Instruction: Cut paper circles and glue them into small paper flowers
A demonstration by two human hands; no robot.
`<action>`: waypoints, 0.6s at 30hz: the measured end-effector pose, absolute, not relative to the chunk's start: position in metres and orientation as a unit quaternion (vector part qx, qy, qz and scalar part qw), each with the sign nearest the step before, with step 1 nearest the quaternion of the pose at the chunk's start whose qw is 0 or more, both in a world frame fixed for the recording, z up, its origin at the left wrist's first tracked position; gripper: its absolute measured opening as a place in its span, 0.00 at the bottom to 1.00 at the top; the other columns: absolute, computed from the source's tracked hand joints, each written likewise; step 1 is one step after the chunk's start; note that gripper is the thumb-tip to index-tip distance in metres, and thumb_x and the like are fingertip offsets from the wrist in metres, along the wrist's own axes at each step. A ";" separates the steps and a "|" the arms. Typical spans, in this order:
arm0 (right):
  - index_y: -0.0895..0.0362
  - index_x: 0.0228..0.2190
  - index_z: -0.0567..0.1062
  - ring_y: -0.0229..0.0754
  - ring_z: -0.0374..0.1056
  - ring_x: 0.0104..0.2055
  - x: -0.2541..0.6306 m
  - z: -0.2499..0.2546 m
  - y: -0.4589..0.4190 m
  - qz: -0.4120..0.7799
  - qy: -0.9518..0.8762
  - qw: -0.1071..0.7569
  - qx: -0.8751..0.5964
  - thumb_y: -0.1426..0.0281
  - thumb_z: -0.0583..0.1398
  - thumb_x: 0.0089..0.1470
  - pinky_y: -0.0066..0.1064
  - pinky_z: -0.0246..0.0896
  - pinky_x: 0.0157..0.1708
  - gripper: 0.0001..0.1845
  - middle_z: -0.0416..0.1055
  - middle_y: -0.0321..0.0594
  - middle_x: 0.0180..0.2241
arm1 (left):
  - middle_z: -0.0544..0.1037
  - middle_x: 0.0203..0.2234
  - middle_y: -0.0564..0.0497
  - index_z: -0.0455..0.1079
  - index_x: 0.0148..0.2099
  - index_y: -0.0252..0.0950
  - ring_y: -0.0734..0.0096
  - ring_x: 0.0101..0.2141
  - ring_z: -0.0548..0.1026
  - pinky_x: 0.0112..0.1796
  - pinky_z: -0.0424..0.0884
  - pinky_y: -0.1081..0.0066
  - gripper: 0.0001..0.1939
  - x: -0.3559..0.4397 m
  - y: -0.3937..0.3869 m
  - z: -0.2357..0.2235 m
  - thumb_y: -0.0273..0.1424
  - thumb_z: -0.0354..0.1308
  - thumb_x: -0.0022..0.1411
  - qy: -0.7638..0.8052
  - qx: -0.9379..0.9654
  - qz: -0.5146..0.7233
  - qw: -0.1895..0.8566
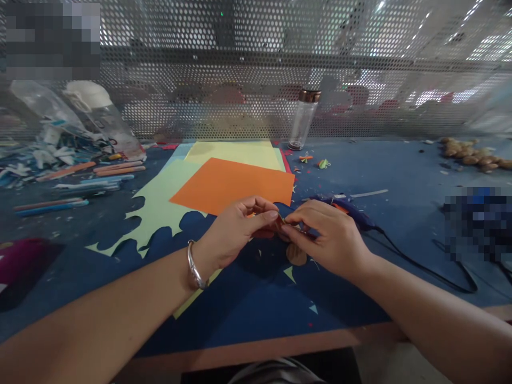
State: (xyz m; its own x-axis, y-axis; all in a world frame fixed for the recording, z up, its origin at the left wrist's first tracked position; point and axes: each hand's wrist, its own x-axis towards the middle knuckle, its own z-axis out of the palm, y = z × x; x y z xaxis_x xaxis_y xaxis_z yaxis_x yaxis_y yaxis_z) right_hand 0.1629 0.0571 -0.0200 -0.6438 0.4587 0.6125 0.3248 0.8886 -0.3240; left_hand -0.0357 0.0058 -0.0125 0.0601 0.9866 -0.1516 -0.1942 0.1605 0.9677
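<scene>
In the head view, my left hand (234, 232), with a silver bangle (194, 266) at the wrist, is closed in a pinch. My right hand (336, 234) meets it fingertip to fingertip, also pinching. Whatever small thing is between the fingers is mostly hidden, too small to name. Just below the right fingers lies a round brown disc (296, 256) on the blue mat (256, 314). An orange paper sheet (240, 184) spreads behind my left hand, over a pale green sheet (164, 184) with scalloped cut edges. Beyond my right hand rests a dark blue corded tool (362, 216).
A clear bottle (302, 120) stands by the perforated metal screen (248, 80). At left are a white-capped bottle (108, 117), coloured strips (80, 173) and a magenta object (24, 261). Brown lumpy pieces (472, 153) lie far right. A black cord (424, 272) loops at right; paper scraps (289, 274) are scattered nearby.
</scene>
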 end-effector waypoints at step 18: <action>0.56 0.33 0.76 0.40 0.67 0.31 0.166 -0.020 0.058 0.126 -0.904 0.344 -0.220 0.68 0.63 0.62 0.33 0.63 0.33 0.05 0.75 0.40 0.30 | 0.76 0.35 0.51 0.73 0.39 0.35 0.71 0.36 0.73 0.40 0.70 0.68 0.14 -0.038 0.009 -0.020 0.39 0.68 0.59 0.487 0.526 0.498 0.489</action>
State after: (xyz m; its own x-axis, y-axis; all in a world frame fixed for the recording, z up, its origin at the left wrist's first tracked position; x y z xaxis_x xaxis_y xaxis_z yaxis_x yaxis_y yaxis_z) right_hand 0.1659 0.0577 -0.0199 -0.6671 0.4844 0.5660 0.3111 0.8715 -0.3791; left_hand -0.0384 0.0093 -0.0199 0.0308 0.9984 0.0473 0.0257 -0.0481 0.9985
